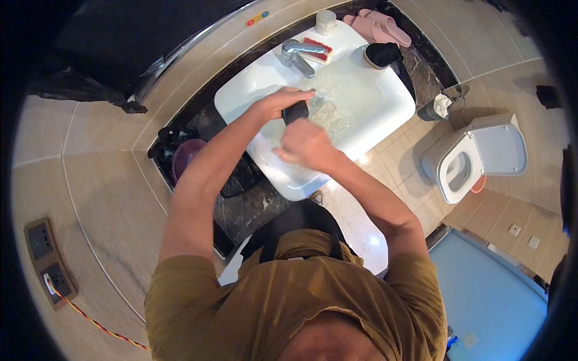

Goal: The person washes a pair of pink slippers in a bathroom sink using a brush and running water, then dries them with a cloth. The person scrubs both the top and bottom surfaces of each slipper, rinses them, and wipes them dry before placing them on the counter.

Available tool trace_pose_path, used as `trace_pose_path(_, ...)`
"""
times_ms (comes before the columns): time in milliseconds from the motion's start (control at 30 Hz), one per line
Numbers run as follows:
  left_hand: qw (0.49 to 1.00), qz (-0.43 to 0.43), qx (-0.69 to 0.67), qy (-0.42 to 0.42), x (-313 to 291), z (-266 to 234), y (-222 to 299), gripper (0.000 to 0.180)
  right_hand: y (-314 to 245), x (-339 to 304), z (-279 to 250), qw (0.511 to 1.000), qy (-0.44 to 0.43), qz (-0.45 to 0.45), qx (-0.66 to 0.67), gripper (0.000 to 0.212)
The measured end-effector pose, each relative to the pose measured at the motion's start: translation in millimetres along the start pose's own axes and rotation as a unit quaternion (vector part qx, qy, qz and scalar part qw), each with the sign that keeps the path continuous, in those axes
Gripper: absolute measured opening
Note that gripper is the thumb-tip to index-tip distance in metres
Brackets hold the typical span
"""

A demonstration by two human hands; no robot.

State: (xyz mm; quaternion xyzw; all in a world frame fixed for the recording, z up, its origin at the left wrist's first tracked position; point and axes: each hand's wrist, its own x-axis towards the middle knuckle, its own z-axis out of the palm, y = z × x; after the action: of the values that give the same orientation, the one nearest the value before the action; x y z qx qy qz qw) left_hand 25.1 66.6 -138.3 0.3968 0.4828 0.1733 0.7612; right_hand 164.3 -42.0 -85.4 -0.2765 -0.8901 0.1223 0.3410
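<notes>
Over the white washbasin (274, 165), both my hands work on a small black cloth-like thing (295, 112), whose exact kind I cannot make out. My left hand (285, 100) is closed on its upper end, just below the chrome tap (299, 58). Nearer to me, my right hand (306, 143) grips its lower end in a fist, slightly blurred by motion. Ripples and a clear patch of water (337, 99) show in the basin beneath and right of the hands.
Behind the tap lie a red-and-white sponge or brush (318, 51) and a whitish cup (326, 22). A black cloth item (383, 54) rests on the basin's right rim, pink slippers (379, 29) beyond. A purple basin (185, 157) stands left; a toilet (460, 171) is right.
</notes>
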Motion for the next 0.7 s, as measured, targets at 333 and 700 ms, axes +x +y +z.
trace_pose_path(333,0.983,0.037,-0.163,-0.074,-80.8,2.5,11.1,0.060,66.1,-11.4,-63.5,0.575,0.368,0.493,0.539,0.031)
trace_pose_path(700,0.928,0.055,-0.234,-0.284,-61.9,14.3,12.3,0.068,4.6,38.7,-94.8,0.583,0.101,0.450,0.669,0.037)
